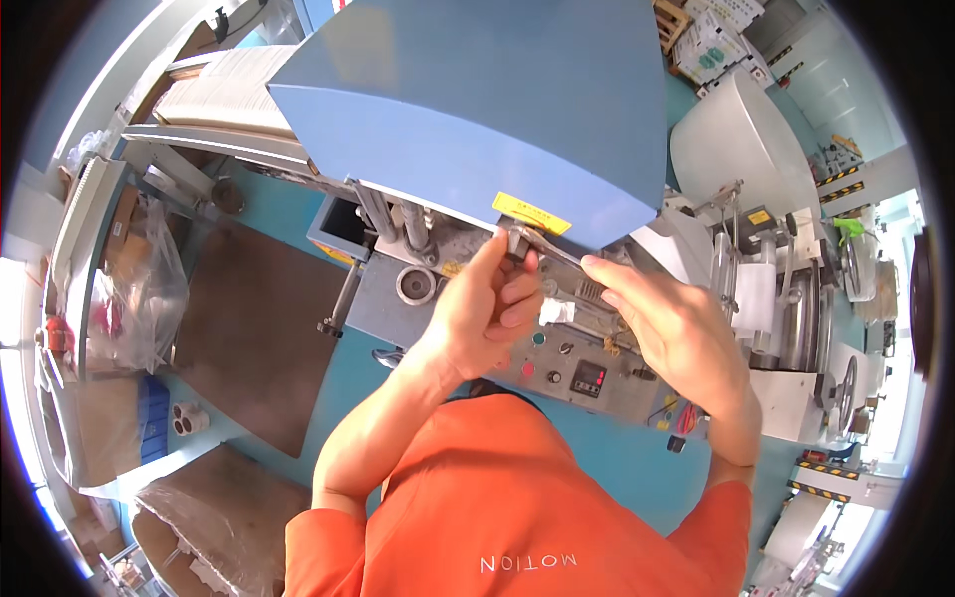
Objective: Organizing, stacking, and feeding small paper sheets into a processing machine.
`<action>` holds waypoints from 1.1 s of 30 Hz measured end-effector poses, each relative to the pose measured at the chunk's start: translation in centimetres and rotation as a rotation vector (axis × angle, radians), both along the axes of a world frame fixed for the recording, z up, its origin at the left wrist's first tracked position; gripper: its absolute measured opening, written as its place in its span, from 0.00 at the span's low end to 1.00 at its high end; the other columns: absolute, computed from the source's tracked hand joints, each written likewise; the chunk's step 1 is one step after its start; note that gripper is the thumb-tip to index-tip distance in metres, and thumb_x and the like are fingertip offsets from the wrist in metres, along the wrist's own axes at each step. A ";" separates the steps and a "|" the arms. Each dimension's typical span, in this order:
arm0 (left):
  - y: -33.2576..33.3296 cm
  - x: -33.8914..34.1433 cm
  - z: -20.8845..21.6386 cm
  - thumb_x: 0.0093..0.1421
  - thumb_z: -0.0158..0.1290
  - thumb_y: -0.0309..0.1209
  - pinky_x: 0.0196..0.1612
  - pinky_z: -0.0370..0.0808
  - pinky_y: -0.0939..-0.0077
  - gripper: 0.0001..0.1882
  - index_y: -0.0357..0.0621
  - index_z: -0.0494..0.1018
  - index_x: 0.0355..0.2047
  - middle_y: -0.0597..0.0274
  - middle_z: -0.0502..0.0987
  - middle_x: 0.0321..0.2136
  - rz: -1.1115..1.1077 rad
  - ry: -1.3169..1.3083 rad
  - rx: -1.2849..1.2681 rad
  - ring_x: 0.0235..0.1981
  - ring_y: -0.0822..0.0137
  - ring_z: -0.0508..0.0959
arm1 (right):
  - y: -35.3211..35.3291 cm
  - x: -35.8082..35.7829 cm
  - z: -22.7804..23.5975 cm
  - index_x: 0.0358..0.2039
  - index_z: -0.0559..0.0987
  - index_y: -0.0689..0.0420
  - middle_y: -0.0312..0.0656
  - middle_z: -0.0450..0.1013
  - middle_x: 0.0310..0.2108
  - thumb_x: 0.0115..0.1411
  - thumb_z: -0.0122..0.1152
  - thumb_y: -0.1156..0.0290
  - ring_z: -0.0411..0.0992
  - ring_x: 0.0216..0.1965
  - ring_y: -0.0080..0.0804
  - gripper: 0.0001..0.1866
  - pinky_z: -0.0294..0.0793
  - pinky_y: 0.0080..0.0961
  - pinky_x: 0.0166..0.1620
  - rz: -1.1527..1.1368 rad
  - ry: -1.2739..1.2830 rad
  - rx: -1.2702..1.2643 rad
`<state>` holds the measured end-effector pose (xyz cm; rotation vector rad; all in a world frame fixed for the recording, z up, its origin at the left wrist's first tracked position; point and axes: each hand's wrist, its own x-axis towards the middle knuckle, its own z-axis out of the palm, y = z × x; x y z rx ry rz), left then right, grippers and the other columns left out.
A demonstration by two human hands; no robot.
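My left hand (pixel 492 303) is closed, its thumb and fingers pinching a small dark metal block (pixel 516 245) below the edge of a big blue machine cover (pixel 477 119). A slim metal wrench (pixel 553 249) reaches from that block toward my right hand (pixel 676 328), whose fingertips close on its far end. The wrench's jaw is partly hidden, so its exact fit on the block cannot be made out. Under both hands lies the machine's grey metal bed (pixel 388 298), with a round metal ring (pixel 416 285) to the left of my left hand.
A control panel (pixel 557 370) with knobs and a small red display sits close to my body. Metal posts (pixel 416 227) rise at the left. Rollers (pixel 758 294) and a large white roll (pixel 741 139) stand to the right. A brown mat (pixel 254 333) covers floor at left.
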<state>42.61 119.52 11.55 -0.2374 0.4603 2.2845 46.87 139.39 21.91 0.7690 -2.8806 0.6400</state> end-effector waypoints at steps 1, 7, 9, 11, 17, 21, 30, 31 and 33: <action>-0.3 0.0 -0.7 0.73 0.35 0.45 0.16 0.51 0.83 0.21 0.42 0.67 0.33 0.73 0.58 0.18 0.016 0.082 -0.078 0.14 0.77 0.56 | -0.2 0.8 -0.2 0.53 0.76 0.55 0.42 0.75 0.23 0.59 0.58 0.80 0.76 0.23 0.35 0.20 0.74 0.33 0.25 -0.018 0.024 0.007; -2.4 1.2 -14.7 0.70 0.42 0.43 0.19 0.61 0.80 0.20 0.36 0.71 0.39 0.65 0.69 0.21 0.114 0.120 -0.797 0.18 0.73 0.67 | -0.2 6.0 -5.9 0.50 0.78 0.52 0.43 0.76 0.24 0.58 0.60 0.76 0.77 0.25 0.40 0.18 0.75 0.33 0.27 -0.059 -0.244 -0.216; -1.6 1.7 -19.3 0.69 0.44 0.40 0.23 0.67 0.82 0.16 0.38 0.71 0.43 0.61 0.74 0.28 -0.006 0.058 -1.027 0.22 0.72 0.73 | -0.5 4.4 -13.5 0.47 0.79 0.53 0.48 0.79 0.33 0.60 0.59 0.76 0.79 0.31 0.43 0.14 0.77 0.32 0.33 -0.154 -0.390 -0.241; -1.1 2.2 -23.1 0.68 0.46 0.38 0.26 0.71 0.81 0.15 0.40 0.70 0.46 0.58 0.77 0.34 -0.041 0.064 -1.047 0.26 0.71 0.77 | -0.3 3.0 -22.0 0.48 0.78 0.54 0.49 0.78 0.31 0.61 0.58 0.74 0.78 0.31 0.45 0.14 0.76 0.35 0.31 -0.212 -0.257 -0.069; 0.6 1.9 -26.8 0.68 0.46 0.36 0.27 0.72 0.80 0.17 0.40 0.68 0.53 0.55 0.78 0.40 0.107 0.094 -1.024 0.28 0.70 0.79 | 1.0 -0.5 -30.9 0.50 0.76 0.46 0.44 0.79 0.34 0.63 0.57 0.70 0.78 0.31 0.45 0.14 0.76 0.37 0.29 -0.164 -0.187 -0.112; 1.4 1.3 -28.4 0.68 0.48 0.35 0.29 0.73 0.80 0.19 0.40 0.66 0.56 0.56 0.79 0.39 0.123 0.212 -1.091 0.29 0.69 0.80 | 2.8 -1.6 -33.1 0.56 0.72 0.41 0.43 0.77 0.35 0.63 0.58 0.69 0.77 0.27 0.45 0.21 0.76 0.35 0.27 0.004 -0.093 -0.247; 2.4 0.5 -28.3 0.67 0.50 0.34 0.28 0.72 0.81 0.19 0.33 0.69 0.52 0.58 0.78 0.33 0.237 0.131 -0.915 0.30 0.70 0.80 | 2.2 -2.0 -34.2 0.62 0.68 0.37 0.47 0.79 0.34 0.63 0.54 0.72 0.78 0.32 0.50 0.27 0.77 0.42 0.34 -0.029 -0.376 -0.150; 2.5 0.4 -28.3 0.68 0.50 0.35 0.28 0.71 0.82 0.17 0.32 0.71 0.48 0.59 0.78 0.31 0.248 0.115 -0.913 0.28 0.71 0.78 | 2.0 -1.9 -34.2 0.63 0.68 0.38 0.48 0.79 0.33 0.62 0.54 0.73 0.78 0.33 0.51 0.28 0.77 0.44 0.35 -0.060 -0.392 -0.138; 2.8 0.3 -28.7 0.68 0.50 0.35 0.27 0.70 0.82 0.16 0.31 0.73 0.45 0.60 0.78 0.29 0.262 0.096 -0.914 0.26 0.73 0.77 | 1.6 -1.9 -33.6 0.62 0.69 0.41 0.53 0.78 0.32 0.63 0.53 0.72 0.77 0.31 0.52 0.26 0.75 0.43 0.32 -0.058 -0.369 -0.130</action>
